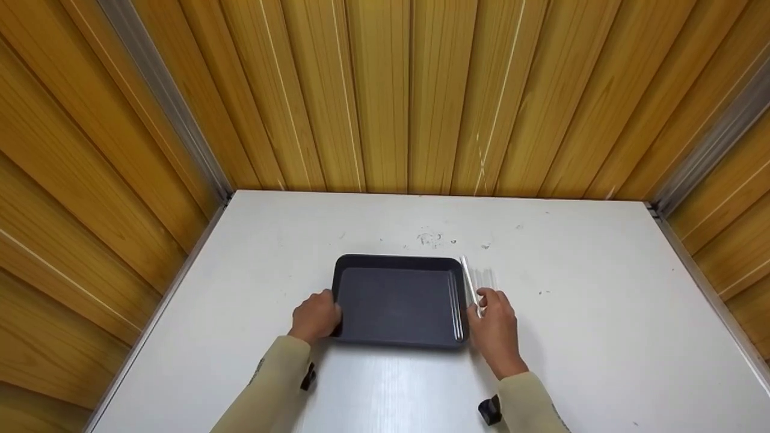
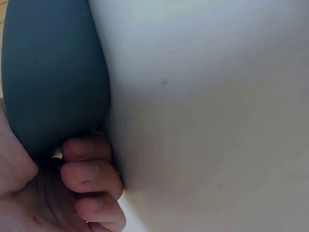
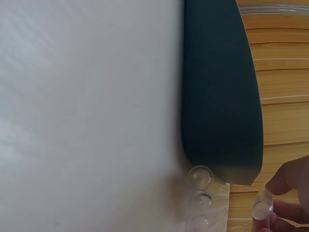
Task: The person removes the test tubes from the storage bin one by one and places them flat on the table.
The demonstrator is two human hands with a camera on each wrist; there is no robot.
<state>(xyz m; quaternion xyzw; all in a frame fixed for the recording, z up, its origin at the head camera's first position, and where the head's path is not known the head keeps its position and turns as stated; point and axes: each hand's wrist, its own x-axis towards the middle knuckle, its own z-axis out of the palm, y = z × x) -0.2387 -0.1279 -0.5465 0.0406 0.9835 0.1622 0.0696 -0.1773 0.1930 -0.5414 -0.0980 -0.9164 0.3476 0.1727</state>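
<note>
Head view, white table [image 1: 601,337], yellow wood-panel walls [image 1: 385,90], left hand [image 1: 316,317] fingers gripping dark tray [image 1: 397,300], right hand [image 1: 496,328] pinching clear tube [image 1: 471,291].

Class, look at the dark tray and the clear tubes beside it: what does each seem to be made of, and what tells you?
Dark tray: probably matte moulded plastic, given its even dull surface, rounded corners and raised rim.
Clear tubes: glass or clear plastic, cannot tell which; they are see-through, with rounded glossy ends in the right wrist view.
</note>
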